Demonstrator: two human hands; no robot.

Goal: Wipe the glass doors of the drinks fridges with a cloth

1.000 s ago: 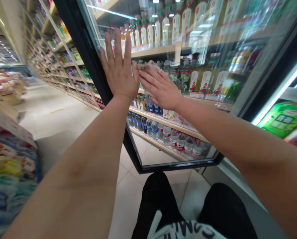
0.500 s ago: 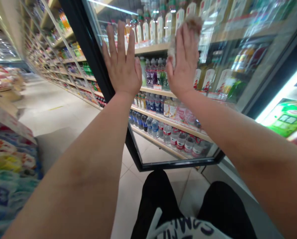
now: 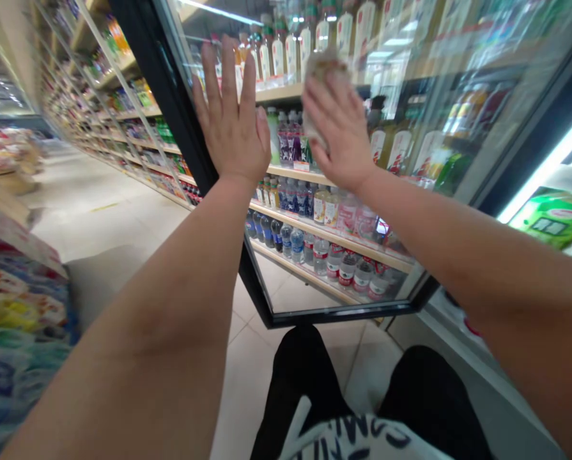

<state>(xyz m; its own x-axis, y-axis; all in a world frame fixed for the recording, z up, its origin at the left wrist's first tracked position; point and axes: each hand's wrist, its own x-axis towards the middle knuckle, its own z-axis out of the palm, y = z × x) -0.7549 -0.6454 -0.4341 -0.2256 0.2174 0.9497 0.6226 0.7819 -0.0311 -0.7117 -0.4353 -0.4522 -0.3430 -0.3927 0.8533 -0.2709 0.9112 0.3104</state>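
A black-framed glass door [image 3: 286,287] stands swung out in front of me. Flat against its pane, near the left frame edge, lies my left hand [image 3: 232,115], fingers spread and holding nothing. My right hand [image 3: 340,124] presses a crumpled, pale cloth with brownish patches [image 3: 326,64] to the glass, to the right of the left hand. The hand and cloth are slightly blurred, and the palm hides part of the cloth. Through the pane show shelves with rows of bottles [image 3: 347,268].
Long drink shelves [image 3: 137,96] run down the left side beside a tiled aisle [image 3: 98,191]. Colourful packaged goods [image 3: 22,319] stand at the lower left. On the right is a lit cooler with a green package [image 3: 549,217]. My knees [image 3: 305,364] are just below the door.
My right hand has moved left and slightly down over the glass with the cloth, tilting leftward. My left hand stays at nearly the same place on the pane.
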